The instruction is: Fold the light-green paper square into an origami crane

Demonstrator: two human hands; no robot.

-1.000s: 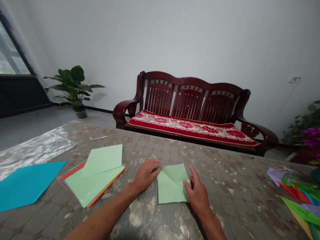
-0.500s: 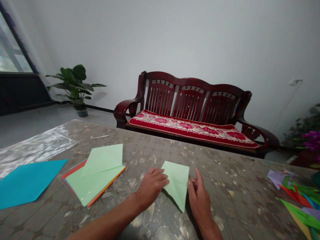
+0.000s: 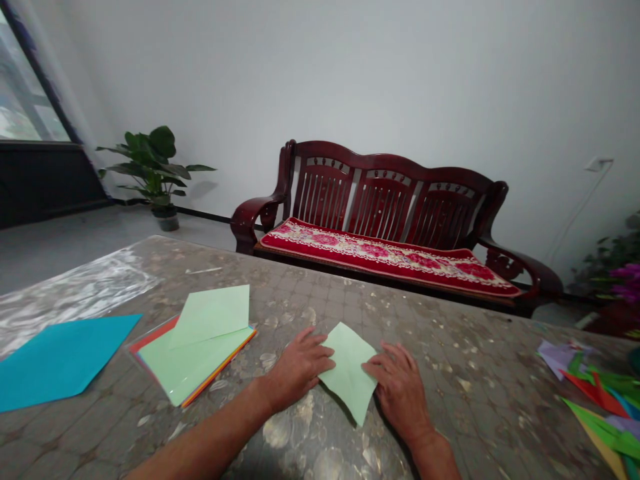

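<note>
A thin, matte, pale green sheet [image 3: 347, 373] lies at the lower centre of the frame, turned so that it shows as a rough diamond with its corners pointing to the top and bottom of the frame; soft creases cross its face, and its lower left edge bows up over a narrow shadow. The left hand [image 3: 303, 367] reaches in palm down, its slightly spread, bent fingers touching the sheet's left side, while the right hand [image 3: 400, 387] curls loosely with its fingertips at the right corner. Each grip is part-closed at the paper's edge, though whether either thumb pinches from beneath cannot be told. The tabletop [image 3: 440, 347] is grey-brown, patterned with a grid and pale flower shapes, with a dull sheen. At the lower left lie a layered stack of coloured paper [image 3: 185, 370], glossy along its edge, a smooth, four-sided green piece [image 3: 215, 313] over it, and a flat, angular blue sheet [image 3: 65, 363]. Crinkled, shiny clear plastic [image 3: 90, 287] spreads behind the blue. Sharp-pointed folded papers [image 3: 597, 393] in several colours cluster at the lower right.
</note>
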